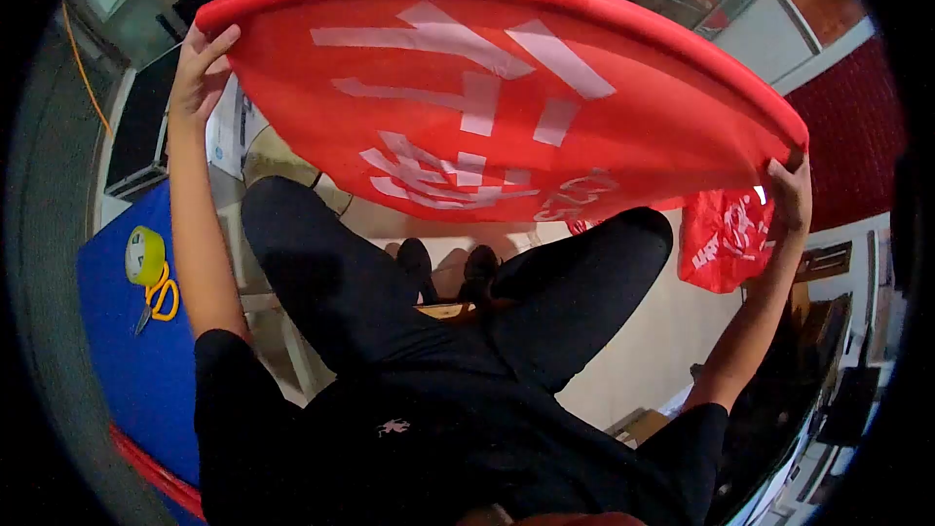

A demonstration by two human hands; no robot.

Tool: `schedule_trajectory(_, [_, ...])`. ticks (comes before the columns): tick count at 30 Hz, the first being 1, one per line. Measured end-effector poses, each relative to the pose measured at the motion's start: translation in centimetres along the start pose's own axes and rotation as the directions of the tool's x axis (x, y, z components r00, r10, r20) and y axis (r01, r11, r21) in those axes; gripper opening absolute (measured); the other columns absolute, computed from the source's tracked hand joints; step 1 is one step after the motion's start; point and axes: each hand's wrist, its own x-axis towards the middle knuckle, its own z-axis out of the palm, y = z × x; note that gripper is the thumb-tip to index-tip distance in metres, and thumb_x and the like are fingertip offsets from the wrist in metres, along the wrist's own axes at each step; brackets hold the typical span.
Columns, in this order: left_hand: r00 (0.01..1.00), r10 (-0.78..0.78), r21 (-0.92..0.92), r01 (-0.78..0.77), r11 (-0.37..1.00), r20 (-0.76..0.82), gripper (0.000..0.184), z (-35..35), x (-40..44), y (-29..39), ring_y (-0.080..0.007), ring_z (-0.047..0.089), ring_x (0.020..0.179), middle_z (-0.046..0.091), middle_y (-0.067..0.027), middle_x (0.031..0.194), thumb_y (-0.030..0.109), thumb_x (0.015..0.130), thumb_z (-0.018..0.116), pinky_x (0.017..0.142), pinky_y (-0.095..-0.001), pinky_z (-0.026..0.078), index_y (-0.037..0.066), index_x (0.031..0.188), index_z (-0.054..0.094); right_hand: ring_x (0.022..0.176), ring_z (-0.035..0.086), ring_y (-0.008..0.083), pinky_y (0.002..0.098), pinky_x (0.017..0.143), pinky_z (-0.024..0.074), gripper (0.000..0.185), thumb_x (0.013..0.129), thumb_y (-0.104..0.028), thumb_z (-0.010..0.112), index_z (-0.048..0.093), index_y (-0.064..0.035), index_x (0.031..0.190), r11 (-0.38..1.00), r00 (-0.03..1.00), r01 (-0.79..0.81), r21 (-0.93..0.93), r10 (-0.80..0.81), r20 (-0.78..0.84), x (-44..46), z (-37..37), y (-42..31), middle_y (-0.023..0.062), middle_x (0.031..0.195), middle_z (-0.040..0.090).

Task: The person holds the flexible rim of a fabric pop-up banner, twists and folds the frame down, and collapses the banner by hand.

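A large red sheet (390,117) with pale strips and lettering on it spans the view, its far edge forming a thick rolled rim. At the upper left, my left hand (203,73) grips one end of that rim, thumb over the edge. My right hand (791,190) is closed on the opposite end at the right. The sheet hangs between both hands, above my knees. Some of my right hand's fingers are hidden behind the red material.
On a blue surface (127,331) at the left lie a yellow-green tape roll (145,255) and orange-handled scissors (164,299). A red printed bag (726,244) is below my right hand. Cabinets with glass stand at the back.
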Motion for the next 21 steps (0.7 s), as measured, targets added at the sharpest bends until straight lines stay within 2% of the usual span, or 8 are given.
schedule_trajectory(2, [1.000, -0.010, -0.029, 0.010, 1.000, -0.004, 0.033, -0.7, 0.7, -0.2, -0.0156, 0.055, 0.103, 0.060, -0.0055, 0.109, 0.005, 0.079, 0.065, 0.089, -0.0303, 0.042, 0.005, 0.111, 0.054, 0.106, 0.054, 0.0199, 0.0341, 0.093, 0.0416, 0.061, 0.073, -0.008, 0.070, 0.041, 0.0008, 0.126, 1.000, 0.999, 0.010, -0.010, -0.010, 0.043, 0.4, -0.4, 0.2, 0.0098, 0.115, 0.056])
schedule_trajectory(8, [1.000, -0.010, -0.009, 0.010, 1.000, -0.026, 0.028, -1.4, 1.4, -0.6, -0.0147, 0.058, 0.098, 0.063, -0.0041, 0.103, 0.004, 0.079, 0.065, 0.088, -0.0299, 0.042, 0.006, 0.105, 0.057, 0.094, 0.058, 0.0163, 0.0299, 0.085, 0.0449, 0.036, 0.080, -0.006, 0.064, 0.052, 0.0021, 0.114, 0.999, 0.988, -0.032, 0.020, 0.035, -0.150, 1.1, -1.4, 0.5, 0.0068, 0.104, 0.061])
schedule_trajectory(10, [1.000, 0.008, 0.015, -0.008, 1.000, -0.026, 0.032, -1.9, 1.6, -1.0, -0.0178, 0.056, 0.104, 0.060, -0.0080, 0.111, 0.002, 0.081, 0.062, 0.093, -0.0315, 0.041, 0.004, 0.112, 0.053, 0.098, 0.057, 0.0177, 0.0311, 0.087, 0.0442, 0.041, 0.079, -0.005, 0.065, 0.050, 0.0021, 0.117, 0.998, 0.989, -0.051, -0.031, 0.046, -0.141, 1.0, -1.4, 0.3, 0.0080, 0.109, 0.059])
schedule_trajectory(12, [0.999, 0.008, 0.023, -0.007, 1.000, -0.035, 0.032, -1.4, 1.7, -0.9, -0.0175, 0.056, 0.103, 0.060, -0.0078, 0.110, 0.002, 0.080, 0.062, 0.092, -0.0312, 0.041, 0.004, 0.111, 0.053, 0.102, 0.056, 0.0191, 0.0324, 0.089, 0.0434, 0.047, 0.077, -0.005, 0.067, 0.048, 0.0021, 0.120, 0.994, 0.990, -0.070, -0.079, 0.060, -0.126, 1.1, -1.2, -0.1, 0.0092, 0.113, 0.058])
schedule_trajectory(14, [0.999, 0.002, 0.033, 0.000, 0.999, -0.049, 0.031, -1.3, 1.6, -0.8, -0.0172, 0.056, 0.102, 0.060, -0.0076, 0.109, 0.001, 0.080, 0.062, 0.091, -0.0309, 0.042, 0.004, 0.110, 0.053, 0.111, 0.051, 0.0218, 0.0346, 0.094, 0.0406, 0.060, 0.073, -0.005, 0.070, 0.042, 0.0015, 0.126, 0.997, 0.999, -0.048, -0.060, 0.047, -0.025, 0.7, 0.0, -0.8, 0.0113, 0.123, 0.051])
schedule_trajectory(16, [0.999, -0.011, 0.003, 0.011, 1.000, -0.039, 0.028, -1.3, 1.8, -0.7, -0.0134, 0.057, 0.098, 0.062, -0.0039, 0.103, 0.004, 0.079, 0.066, 0.086, -0.0293, 0.044, 0.007, 0.105, 0.057, 0.114, 0.049, 0.0226, 0.0351, 0.095, 0.0395, 0.065, 0.071, -0.005, 0.071, 0.040, 0.0010, 0.128, 0.995, 0.997, -0.076, -0.063, 0.075, -0.011, 0.0, -0.5, -0.9, 0.0118, 0.126, 0.048])
schedule_trajectory(19, [0.999, -0.028, 0.052, 0.029, 0.998, -0.036, 0.029, -1.2, 2.0, -0.4, -0.0129, 0.058, 0.096, 0.062, -0.0035, 0.103, 0.004, 0.078, 0.067, 0.083, -0.0288, 0.045, 0.006, 0.105, 0.057, 0.112, 0.050, 0.0222, 0.0352, 0.095, 0.0398, 0.065, 0.071, -0.008, 0.073, 0.041, 0.0007, 0.127, 0.999, 0.997, -0.040, -0.012, 0.041, 0.058, 0.5, -3.0, 1.0, 0.0115, 0.123, 0.050])
schedule_trajectory(21, [0.998, -0.050, 0.077, 0.052, 0.996, -0.027, 0.030, -1.0, 2.3, -0.1, -0.0127, 0.058, 0.095, 0.062, -0.0028, 0.102, 0.005, 0.078, 0.068, 0.082, -0.0279, 0.046, 0.007, 0.106, 0.057, 0.103, 0.054, 0.0198, 0.0345, 0.091, 0.0428, 0.050, 0.077, -0.008, 0.068, 0.046, 0.0009, 0.121, 0.996, 0.995, -0.073, 0.055, 0.076, -0.057, 1.2, -5.0, 2.1, 0.0101, 0.114, 0.055])
